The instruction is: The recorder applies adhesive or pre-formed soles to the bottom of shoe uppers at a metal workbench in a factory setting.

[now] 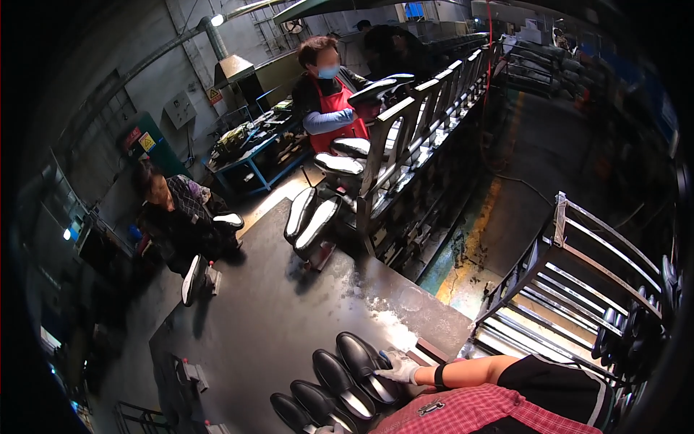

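Note:
Four black slip-on shoes with pale insoles stand in a row at the lower middle, on the grey table (253, 318). My right hand (399, 367), in a pale glove, comes in from the right and grips the side of the rightmost black shoe (356, 356) near its opening. Beside it are a second shoe (331, 372), a third shoe (312, 396) and the leftmost shoe (288, 412). At the lower edge shows a sliver of pale glove, my left hand (330, 429), close to the shoes' heels; its fingers are hidden.
Upturned shoes with pale soles (316, 223) sit on stands across the table. A person in a red apron (336, 108) handles a shoe by the slatted conveyor rack (405, 137). Another person (177, 210) sits at left with a shoe. A metal rack (578, 267) stands at right.

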The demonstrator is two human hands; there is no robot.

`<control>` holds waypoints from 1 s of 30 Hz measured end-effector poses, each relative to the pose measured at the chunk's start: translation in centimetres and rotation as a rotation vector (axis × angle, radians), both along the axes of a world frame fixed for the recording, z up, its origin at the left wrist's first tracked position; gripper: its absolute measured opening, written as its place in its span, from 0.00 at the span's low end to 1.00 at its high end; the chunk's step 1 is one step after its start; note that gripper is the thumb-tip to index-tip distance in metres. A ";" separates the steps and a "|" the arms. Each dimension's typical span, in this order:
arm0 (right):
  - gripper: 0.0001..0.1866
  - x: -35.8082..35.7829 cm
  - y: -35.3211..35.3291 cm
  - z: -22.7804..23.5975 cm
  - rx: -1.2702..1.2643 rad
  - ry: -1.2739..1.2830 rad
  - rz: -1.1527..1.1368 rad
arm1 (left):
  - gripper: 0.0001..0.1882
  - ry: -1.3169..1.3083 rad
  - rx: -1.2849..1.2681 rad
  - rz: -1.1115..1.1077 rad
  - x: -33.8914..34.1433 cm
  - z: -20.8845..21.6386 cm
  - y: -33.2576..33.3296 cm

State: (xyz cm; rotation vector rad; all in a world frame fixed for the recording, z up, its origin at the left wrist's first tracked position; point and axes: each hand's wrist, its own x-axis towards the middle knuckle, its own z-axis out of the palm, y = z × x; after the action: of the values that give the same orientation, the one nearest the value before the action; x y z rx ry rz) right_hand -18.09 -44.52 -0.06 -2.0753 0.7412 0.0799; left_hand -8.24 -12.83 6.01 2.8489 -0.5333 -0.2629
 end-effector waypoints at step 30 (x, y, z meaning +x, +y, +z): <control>0.45 -3.1 -5.4 -2.2 -0.597 0.089 0.170 | 0.12 -0.097 -0.506 0.391 3.9 1.1 -1.0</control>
State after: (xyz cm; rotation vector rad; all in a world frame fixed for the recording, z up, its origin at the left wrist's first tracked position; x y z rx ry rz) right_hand -21.20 -49.88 -2.27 -2.7179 0.6957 0.0487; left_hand -4.34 -13.78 7.11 2.4039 -0.0353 0.0740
